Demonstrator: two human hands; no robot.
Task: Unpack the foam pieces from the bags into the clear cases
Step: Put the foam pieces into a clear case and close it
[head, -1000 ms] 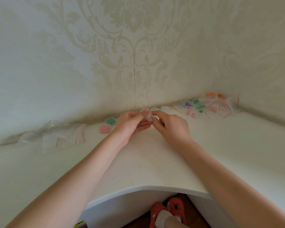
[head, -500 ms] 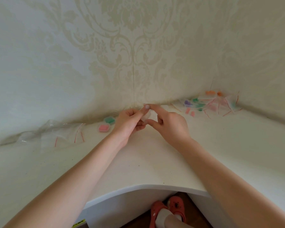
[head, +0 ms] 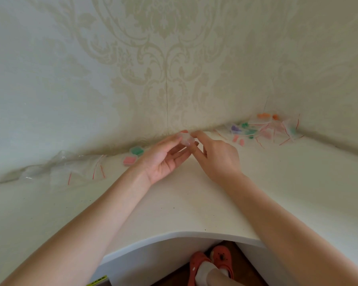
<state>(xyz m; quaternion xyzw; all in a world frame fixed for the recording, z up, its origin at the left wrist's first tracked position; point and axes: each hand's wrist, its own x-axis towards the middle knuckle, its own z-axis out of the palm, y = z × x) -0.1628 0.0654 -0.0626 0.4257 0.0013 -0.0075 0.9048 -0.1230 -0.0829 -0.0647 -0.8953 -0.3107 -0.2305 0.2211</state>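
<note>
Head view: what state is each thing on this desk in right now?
Clear case: off the desk, pinched between both hands.
Left hand: palm up, holding the case.
Right hand: fingertips on the case.
Green case: filled, lying by the wall.
Pink case: filled, beside it.
Empty bags: crumpled, far left.
Bag pile: unsorted, right corner.

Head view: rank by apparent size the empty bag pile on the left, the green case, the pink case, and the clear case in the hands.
1. Empty bag pile, by far the largest.
2. Green case and pink case: alike, no ranking.
3. Clear case: looks about the same or slightly smaller, but fingers hide part of it.
</note>
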